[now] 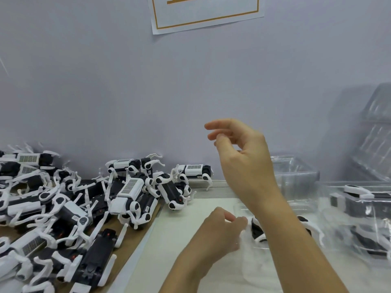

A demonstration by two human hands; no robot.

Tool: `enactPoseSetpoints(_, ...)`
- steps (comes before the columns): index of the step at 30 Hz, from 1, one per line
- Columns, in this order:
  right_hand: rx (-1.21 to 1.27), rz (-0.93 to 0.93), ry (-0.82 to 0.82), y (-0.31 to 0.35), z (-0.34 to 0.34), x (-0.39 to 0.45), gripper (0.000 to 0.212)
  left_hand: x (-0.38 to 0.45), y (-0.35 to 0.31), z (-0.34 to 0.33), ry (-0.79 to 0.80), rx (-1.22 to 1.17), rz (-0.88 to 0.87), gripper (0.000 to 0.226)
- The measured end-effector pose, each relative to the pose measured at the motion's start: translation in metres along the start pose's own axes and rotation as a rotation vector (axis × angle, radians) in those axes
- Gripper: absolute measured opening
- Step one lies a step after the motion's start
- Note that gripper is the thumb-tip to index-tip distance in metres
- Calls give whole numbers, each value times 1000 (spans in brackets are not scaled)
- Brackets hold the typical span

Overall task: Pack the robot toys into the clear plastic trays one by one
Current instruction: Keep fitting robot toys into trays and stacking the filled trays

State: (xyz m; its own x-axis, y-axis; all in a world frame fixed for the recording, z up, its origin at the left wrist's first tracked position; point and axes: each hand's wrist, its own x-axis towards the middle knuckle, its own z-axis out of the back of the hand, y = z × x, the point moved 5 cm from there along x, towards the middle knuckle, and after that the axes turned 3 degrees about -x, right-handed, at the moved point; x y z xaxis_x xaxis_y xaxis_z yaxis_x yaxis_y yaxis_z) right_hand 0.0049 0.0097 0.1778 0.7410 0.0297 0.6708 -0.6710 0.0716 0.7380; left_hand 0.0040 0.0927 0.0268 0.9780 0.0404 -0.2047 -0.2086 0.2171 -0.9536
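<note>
A heap of black-and-white robot dog toys (131,191) covers the left of the table. A clear plastic tray (249,256) lies on the white mat in front of me, with one robot toy (257,229) in it, partly hidden by my right forearm. My left hand (218,231) is at the tray's left edge, fingers curled and pinching the plastic. Above the tray, my right hand (243,157) is raised in the air with loosely curled fingers and holds nothing.
Packed clear trays (359,218) with toys inside sit at the right. Empty trays (374,134) lean against the wall behind them, and another clear tray (296,172) stands mid-right. Brown cardboard (127,235) lies under the heap. A paper sign (205,13) hangs on the wall.
</note>
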Motion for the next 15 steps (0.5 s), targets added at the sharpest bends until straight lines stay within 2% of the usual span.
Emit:
enactPoseSetpoints(5, -137, -165, 186, -39, -12, -6, 30, -3, 1, -10, 167, -154, -28, 31)
enactPoseSetpoints(10, -159, -208, 267, -54, -22, -10, 30, -5, 1, -10, 209, -235, -79, 47)
enactPoseSetpoints(15, -124, -209, 272, -56, -20, -10, 30, -4, 0, -12, 176, -198, -129, 43)
